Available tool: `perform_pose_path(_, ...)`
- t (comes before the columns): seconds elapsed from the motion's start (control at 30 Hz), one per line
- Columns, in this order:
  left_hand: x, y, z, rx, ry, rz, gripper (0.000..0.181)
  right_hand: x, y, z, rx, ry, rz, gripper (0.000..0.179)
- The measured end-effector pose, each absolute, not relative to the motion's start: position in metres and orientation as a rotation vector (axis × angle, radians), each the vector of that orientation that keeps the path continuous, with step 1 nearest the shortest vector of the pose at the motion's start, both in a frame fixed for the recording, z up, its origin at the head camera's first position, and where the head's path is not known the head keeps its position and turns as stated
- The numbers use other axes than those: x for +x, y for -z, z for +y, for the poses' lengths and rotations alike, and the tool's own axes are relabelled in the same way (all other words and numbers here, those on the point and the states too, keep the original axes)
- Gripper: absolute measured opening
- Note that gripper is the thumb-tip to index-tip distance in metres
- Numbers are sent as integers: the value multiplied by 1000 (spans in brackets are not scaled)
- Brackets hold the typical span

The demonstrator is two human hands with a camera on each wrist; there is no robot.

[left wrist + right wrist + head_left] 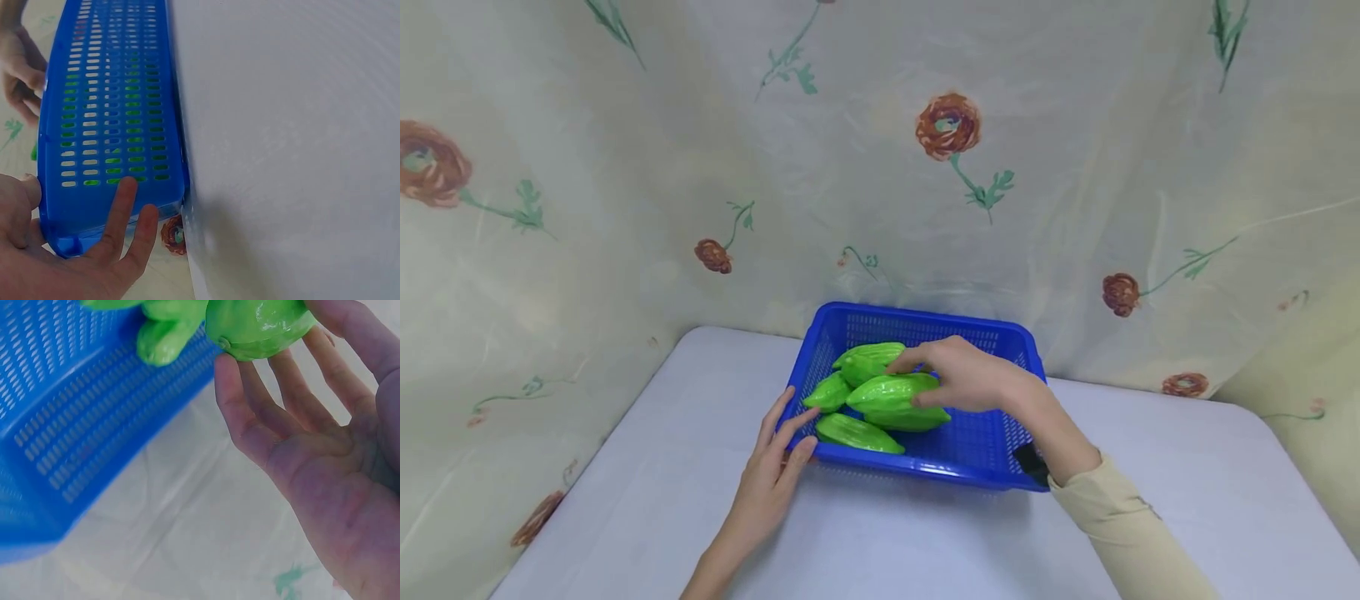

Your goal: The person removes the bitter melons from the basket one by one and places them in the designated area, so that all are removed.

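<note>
While the left hand grips the near-left corner of the blue basket, the right hand reaches in over the right side and grasps a green gourd. The left thumb and fingers are spread around the corner, with fingertips against the outer perforated wall in the left wrist view. The right fingers are widely curved about the gourd, fingertips on one side and thumb on the other; whether the gourd is lifted clear of those beneath cannot be determined. It is located near the middle of the basket, above the near rim. The other gourds are grouped in the left half, close to the left and near walls. Open room lies in the right half, where the mesh floor is visible beneath the right wrist. The far rim sits near the flowered curtain; the white tabletop extends left, right and toward the person.
</note>
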State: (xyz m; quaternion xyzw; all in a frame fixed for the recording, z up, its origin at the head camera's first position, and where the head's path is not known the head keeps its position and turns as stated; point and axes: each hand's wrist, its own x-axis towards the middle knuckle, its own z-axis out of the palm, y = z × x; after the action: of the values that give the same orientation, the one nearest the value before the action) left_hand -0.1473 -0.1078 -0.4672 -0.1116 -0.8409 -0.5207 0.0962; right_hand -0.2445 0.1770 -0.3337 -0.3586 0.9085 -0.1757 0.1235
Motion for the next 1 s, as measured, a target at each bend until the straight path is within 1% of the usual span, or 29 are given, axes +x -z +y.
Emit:
perform_pose_path(0.3,-143,469,-108,-314,1493,-2497,38,-239,331,229,-929,703,2753,42)
perform_pose_path(0.43,-143,469,-108,-320,1475,-2484,37,-238,328,249,-857,771,2792,44)
perform_pose_path(0.67,-143,467,-108,-334,1469,-2488,37,-230,324,275,-672,816,2878,50)
perform_pose_path(0.87,-144,466,-108,-314,1388,-2556,38,-231,329,299,-472,929,2873,66)
perform_pose_path(1.0,-145,466,-109,-315,1369,-2577,39,-235,333,318,-322,1070,2784,69)
